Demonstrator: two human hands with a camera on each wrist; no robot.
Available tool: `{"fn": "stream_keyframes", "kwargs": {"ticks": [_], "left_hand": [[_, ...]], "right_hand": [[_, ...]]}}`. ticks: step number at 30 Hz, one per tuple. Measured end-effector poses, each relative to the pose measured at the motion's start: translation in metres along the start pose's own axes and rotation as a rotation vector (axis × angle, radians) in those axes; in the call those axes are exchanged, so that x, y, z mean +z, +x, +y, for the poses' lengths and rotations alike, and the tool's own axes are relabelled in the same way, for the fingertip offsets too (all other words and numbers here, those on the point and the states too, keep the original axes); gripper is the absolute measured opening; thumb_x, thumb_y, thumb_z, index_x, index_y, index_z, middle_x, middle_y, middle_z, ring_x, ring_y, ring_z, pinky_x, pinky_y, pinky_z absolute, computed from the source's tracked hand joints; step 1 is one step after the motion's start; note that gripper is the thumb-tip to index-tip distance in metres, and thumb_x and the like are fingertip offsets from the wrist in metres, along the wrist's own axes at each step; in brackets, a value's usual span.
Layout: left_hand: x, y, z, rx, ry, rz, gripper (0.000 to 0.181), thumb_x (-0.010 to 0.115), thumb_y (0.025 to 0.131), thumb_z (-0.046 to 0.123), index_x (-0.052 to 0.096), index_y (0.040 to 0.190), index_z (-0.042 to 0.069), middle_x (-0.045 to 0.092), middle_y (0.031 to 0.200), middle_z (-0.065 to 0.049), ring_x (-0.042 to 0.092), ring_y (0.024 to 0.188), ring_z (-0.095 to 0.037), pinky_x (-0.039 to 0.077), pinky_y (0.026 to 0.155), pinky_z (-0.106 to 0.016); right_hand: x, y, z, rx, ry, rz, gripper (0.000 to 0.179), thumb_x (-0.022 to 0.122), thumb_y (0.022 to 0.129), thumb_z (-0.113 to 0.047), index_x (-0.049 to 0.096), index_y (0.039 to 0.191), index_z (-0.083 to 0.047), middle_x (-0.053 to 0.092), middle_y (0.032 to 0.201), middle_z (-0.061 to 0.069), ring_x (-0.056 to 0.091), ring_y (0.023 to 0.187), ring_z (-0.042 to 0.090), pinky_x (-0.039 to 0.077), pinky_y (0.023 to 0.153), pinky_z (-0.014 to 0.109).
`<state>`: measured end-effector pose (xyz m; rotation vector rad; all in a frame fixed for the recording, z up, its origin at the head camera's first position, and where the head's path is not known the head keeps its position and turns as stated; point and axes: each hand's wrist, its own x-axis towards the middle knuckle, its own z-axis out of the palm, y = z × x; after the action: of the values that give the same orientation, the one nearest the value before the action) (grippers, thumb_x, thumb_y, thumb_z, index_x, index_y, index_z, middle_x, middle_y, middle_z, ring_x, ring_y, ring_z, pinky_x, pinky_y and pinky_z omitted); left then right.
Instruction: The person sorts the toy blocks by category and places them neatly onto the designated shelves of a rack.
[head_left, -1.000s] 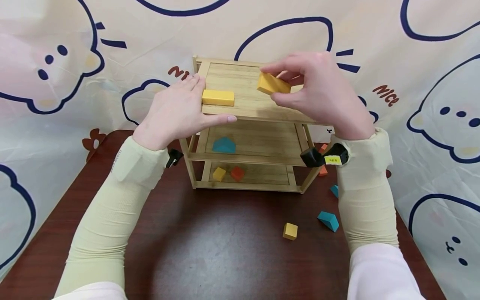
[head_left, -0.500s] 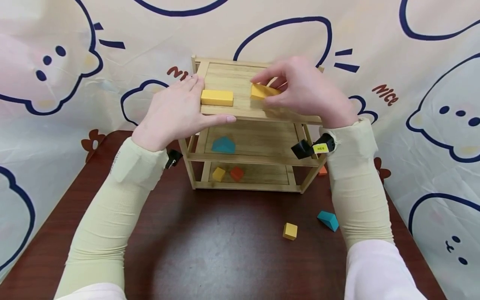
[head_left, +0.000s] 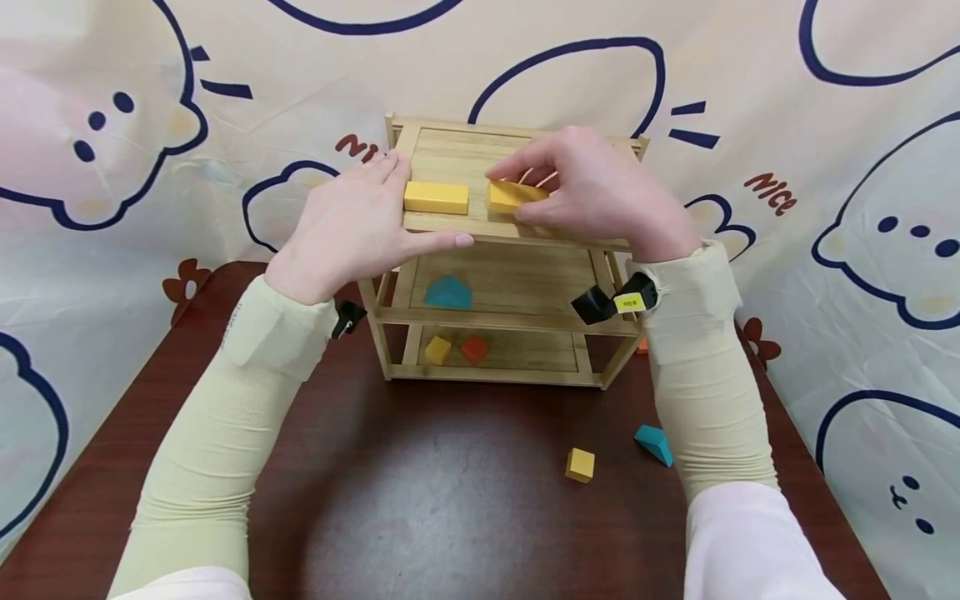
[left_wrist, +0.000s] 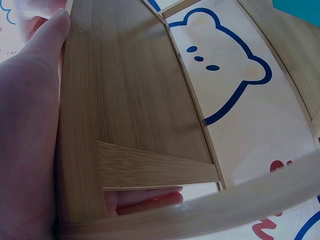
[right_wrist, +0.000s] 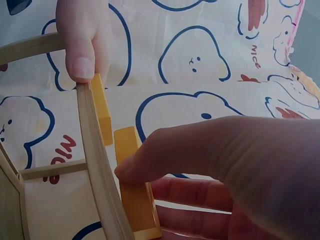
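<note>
A three-tier wooden shelf (head_left: 510,321) stands on the dark table. My left hand (head_left: 356,221) rests on the left end of its top board, fingers straight and thumb along the front edge. Next to those fingers lies a yellow rectangular block (head_left: 437,198). My right hand (head_left: 592,187) pinches a second yellow block (head_left: 510,197) between thumb and fingers, at the top board to the right of the first. The right wrist view shows my thumb on the near face of this held block (right_wrist: 137,205), with a small gap between both blocks. The left wrist view looks at the board's underside (left_wrist: 135,80).
A blue block (head_left: 448,292) sits on the middle tier. On the bottom tier are a yellow cube (head_left: 438,350) and a red block (head_left: 474,348). Another yellow cube (head_left: 580,465) and a blue triangular block (head_left: 654,444) lie on the table. A patterned curtain (head_left: 862,208) surrounds the table.
My right hand has moved left and slightly down with its yellow block, bringing it closer to the other yellow block and straighter along the front edge. My left hand has stayed put.
</note>
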<state>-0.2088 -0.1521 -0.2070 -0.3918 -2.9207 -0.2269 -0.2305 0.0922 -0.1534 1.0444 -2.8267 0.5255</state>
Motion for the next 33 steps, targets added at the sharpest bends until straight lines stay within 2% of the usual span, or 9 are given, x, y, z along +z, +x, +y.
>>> {"fn": "stream_keyframes", "kwargs": {"ticks": [3,9,26,33], "left_hand": [[-0.0005,-0.0003,-0.0006,-0.002,0.000,-0.007,0.122,0.032,0.066,0.091,0.015,0.149,0.004,0.024,0.149,-0.019,0.030,0.131,-0.037,0.034,0.096,-0.056],[-0.0005,-0.0008,0.0000,-0.004,-0.002,-0.012,0.121,0.031,0.066,0.091,0.014,0.150,0.005,0.023,0.150,-0.018,0.028,0.132,-0.036,0.034,0.096,-0.056],[0.0001,-0.0004,0.0009,-0.005,0.015,-0.011,0.122,0.030,0.065,0.091,0.013,0.150,0.005,0.023,0.150,-0.019,0.029,0.132,-0.037,0.036,0.095,-0.056],[0.0000,-0.0006,0.0013,-0.007,0.022,-0.011,0.124,0.029,0.064,0.092,0.013,0.150,0.004,0.023,0.150,-0.019,0.029,0.132,-0.037,0.035,0.095,-0.055]], "right_hand": [[0.0008,0.0025,-0.0011,-0.027,0.014,-0.010,0.037,0.067,0.082,-0.013,0.067,0.118,-0.025,0.060,0.113,-0.009,0.054,0.096,0.010,0.045,0.080,0.028],[0.0012,0.0048,-0.0023,-0.009,0.042,-0.030,0.039,0.067,0.081,-0.010,0.068,0.117,-0.025,0.061,0.110,-0.008,0.053,0.095,0.011,0.044,0.080,0.030],[0.0025,0.0047,-0.0002,0.010,0.009,-0.042,0.037,0.066,0.081,-0.012,0.068,0.117,-0.023,0.062,0.108,-0.006,0.053,0.094,0.013,0.043,0.080,0.031],[0.0016,0.0038,-0.0006,0.009,0.003,-0.043,0.042,0.067,0.082,-0.015,0.063,0.123,-0.020,0.062,0.108,-0.003,0.056,0.100,0.013,0.045,0.086,0.033]]}}
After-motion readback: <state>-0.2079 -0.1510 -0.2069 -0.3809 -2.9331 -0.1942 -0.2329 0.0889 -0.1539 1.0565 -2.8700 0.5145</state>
